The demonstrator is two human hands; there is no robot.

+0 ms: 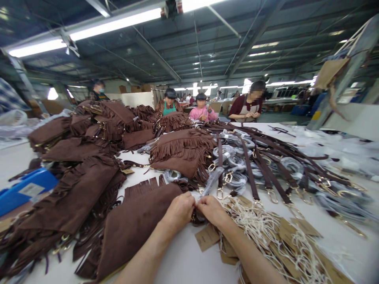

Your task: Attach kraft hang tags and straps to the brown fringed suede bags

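My left hand (182,209) and my right hand (212,211) meet in front of me, fingers pinched and nearly touching. Whatever lies between the fingertips is small and mostly hidden, so I cannot make it out; something dark shows just below them. A brown fringed bag (139,221) lies flat, its right end reaching my left hand. Right beyond the fingers is a strip wrapped in clear plastic (211,182). By my right wrist lie kraft paper tags (207,237) and a tangle of white strings (257,223).
More brown fringed bags (74,189) are heaped on the left, beside a blue bin (28,189). Dark straps with metal clasps (250,173) and plastic-wrapped coils (237,159) spread across the right of the white table (180,264). Several people (247,104) are at the far side.
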